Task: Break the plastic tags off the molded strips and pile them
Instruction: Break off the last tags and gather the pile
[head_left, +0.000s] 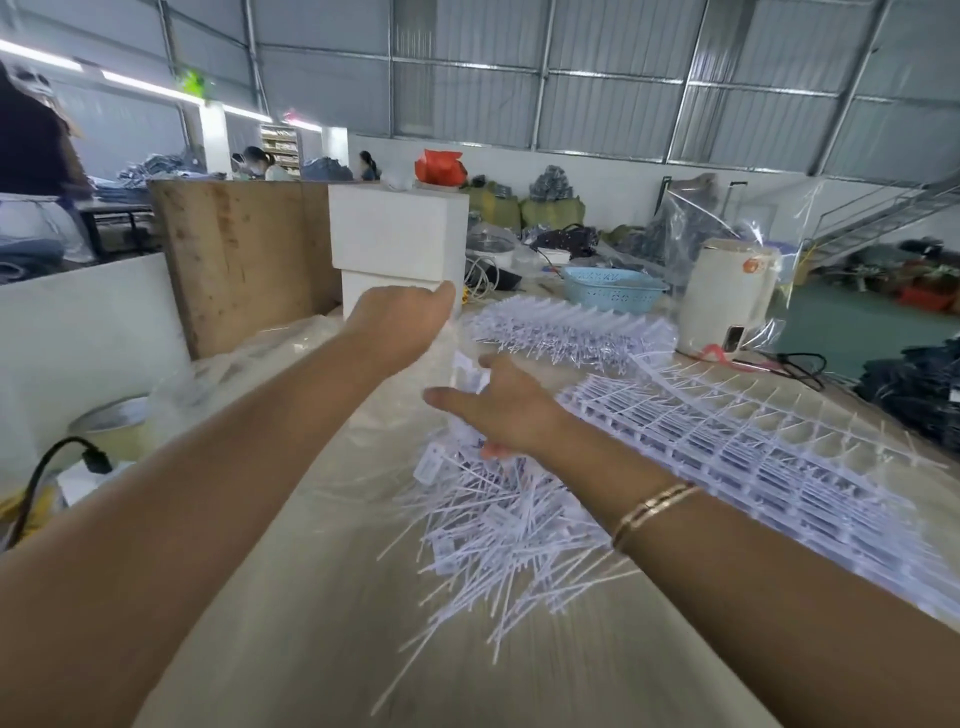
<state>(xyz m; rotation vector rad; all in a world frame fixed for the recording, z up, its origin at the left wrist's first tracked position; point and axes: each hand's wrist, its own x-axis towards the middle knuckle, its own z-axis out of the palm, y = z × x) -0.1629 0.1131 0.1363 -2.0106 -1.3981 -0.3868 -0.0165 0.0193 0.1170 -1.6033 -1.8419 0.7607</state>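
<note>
A loose pile of white plastic tags lies on the table in front of me. My right hand hovers over the pile's far end and grips a small bunch of white tags. My left hand reaches forward past it, fingers bent away from the camera; what it holds, if anything, is hidden. A flat stack of molded strips lies to the right of the pile. A second heap of strips sits farther back.
Two white foam blocks stand behind my left hand, beside a wooden board. A blue basket and a white appliance sit at the back right. A black cable and a tin are at the left.
</note>
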